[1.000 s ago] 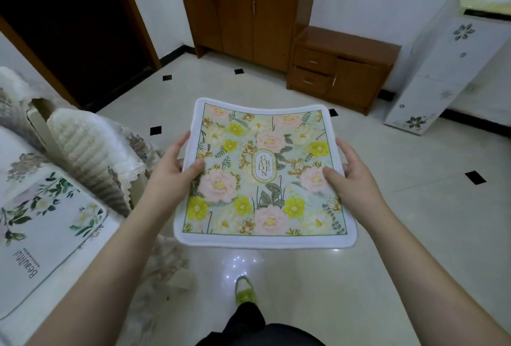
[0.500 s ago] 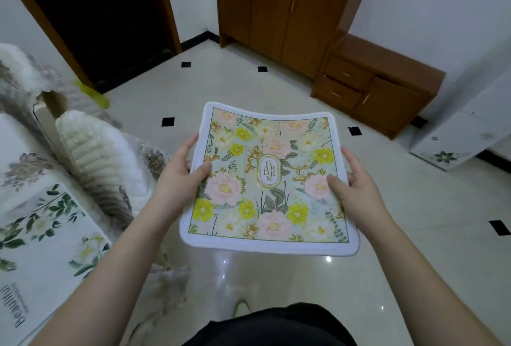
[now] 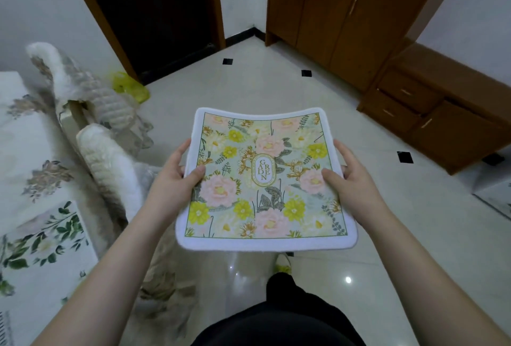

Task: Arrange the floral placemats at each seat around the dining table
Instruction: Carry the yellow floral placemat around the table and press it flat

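Note:
A floral placemat [image 3: 265, 182] with pink and yellow flowers, a white border and the word GARDEN in its middle is held flat in the air over the floor. My left hand [image 3: 172, 179] grips its left edge, thumb on top. My right hand [image 3: 351, 179] grips the right edge the same way. At the left edge of the view, another placemat [image 3: 41, 243] with green leaves lies on the dining table [image 3: 25, 146], which has a flowered cloth.
Two chairs with fluffy white covers, the near chair [image 3: 110, 168] and the far chair [image 3: 80, 88], stand along the table. A yellow bag [image 3: 130, 88] lies by a dark doorway. A wooden wardrobe [image 3: 340, 13] and low cabinet [image 3: 442, 107] line the far wall. The floor is glossy tile.
The view has swung left: the white appliance at the right has left the frame, and the second chair and yellow bag have come in. Both hands keep the same hold on the placemat.

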Tool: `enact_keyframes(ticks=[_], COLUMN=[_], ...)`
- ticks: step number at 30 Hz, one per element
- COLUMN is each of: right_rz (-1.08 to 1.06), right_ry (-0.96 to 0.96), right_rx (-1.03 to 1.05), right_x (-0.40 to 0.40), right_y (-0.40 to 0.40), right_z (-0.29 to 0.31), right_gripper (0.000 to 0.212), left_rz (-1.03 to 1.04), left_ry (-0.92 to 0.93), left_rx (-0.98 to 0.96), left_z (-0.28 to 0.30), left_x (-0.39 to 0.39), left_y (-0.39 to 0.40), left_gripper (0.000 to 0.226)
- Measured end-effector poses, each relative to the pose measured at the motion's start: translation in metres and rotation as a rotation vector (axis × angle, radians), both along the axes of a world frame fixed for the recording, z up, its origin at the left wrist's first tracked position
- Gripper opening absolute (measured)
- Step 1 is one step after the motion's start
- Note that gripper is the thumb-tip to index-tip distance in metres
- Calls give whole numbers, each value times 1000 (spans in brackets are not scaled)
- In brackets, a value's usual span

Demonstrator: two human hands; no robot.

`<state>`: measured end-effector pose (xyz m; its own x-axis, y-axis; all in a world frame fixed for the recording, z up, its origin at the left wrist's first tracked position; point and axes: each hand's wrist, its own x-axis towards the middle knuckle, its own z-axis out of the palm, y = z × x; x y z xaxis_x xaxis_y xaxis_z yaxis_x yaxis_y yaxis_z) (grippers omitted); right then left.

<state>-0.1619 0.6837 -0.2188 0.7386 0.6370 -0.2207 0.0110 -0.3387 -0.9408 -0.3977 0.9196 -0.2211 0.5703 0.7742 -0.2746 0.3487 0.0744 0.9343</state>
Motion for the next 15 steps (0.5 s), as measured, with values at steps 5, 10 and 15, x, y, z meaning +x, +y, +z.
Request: enact_keyframes(ticks=[5,10,15], right_rz=[92,213,286], right_ry=[45,93,58], right_rx=[4,-23,5], right_x=[73,129,149], right_y=[53,106,164], right_z=[-1,2,7], right_gripper=[62,63,60], left_rz=[100,171,250], left_ry=[19,55,70], left_rx=[25,45,86], left_z=[11,14,17], left_x=[52,85,93], left_y=[26,56,91], left_gripper=[62,62,65])
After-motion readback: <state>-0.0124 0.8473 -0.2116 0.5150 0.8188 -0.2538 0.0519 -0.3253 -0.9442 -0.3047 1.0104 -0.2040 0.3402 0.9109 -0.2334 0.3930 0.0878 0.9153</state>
